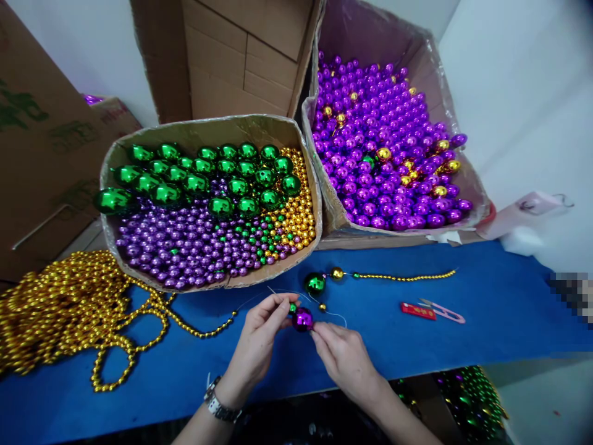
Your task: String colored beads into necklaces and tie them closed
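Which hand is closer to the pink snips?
Right. The right hand is left of the snips in the picture; the left hand is farther left, across the purple bead from it.

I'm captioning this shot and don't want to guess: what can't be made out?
In the head view:
Right hand: exactly what it pinches beside the purple ball, hidden by the hand itself.
Gold strands: leftmost part, cut off by the left edge.
Red packet: any print, too small to read.
Patch at right edge: pixelated.
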The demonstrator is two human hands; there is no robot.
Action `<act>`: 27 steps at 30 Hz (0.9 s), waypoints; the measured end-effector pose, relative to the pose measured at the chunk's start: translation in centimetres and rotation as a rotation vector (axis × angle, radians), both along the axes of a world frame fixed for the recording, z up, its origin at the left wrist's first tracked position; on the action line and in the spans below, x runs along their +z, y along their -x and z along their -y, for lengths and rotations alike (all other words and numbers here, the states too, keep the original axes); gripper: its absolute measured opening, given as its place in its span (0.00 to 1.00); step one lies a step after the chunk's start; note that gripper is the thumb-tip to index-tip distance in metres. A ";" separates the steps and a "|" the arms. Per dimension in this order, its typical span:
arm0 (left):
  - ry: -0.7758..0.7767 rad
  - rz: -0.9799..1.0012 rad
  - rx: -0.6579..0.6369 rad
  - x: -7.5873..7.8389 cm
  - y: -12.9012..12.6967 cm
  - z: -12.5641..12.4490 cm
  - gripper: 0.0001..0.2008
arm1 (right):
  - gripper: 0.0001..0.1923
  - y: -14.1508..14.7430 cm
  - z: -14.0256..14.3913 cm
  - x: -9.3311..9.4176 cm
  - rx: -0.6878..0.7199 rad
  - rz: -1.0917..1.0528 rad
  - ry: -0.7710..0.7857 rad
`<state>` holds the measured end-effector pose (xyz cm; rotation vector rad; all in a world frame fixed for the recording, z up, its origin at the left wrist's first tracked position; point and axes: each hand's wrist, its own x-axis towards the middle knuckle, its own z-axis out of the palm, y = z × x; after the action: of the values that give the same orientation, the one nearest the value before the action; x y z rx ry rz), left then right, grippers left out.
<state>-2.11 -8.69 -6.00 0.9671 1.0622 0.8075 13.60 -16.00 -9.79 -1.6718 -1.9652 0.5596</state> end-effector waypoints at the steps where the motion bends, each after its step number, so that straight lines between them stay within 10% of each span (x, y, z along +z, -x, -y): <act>1: 0.000 0.003 -0.001 0.0 0.0 0.0 0.11 | 0.11 0.0 0.0 0.0 0.000 0.000 -0.001; 27: -0.047 -0.006 -0.021 1.6 -0.4 0.4 0.13 | 0.10 -0.4 0.4 0.8 0.006 -0.010 -0.027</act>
<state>-1.67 -9.05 -4.38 1.0192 1.0408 0.8153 14.02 -16.42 -8.97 -1.6449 -1.9627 0.5400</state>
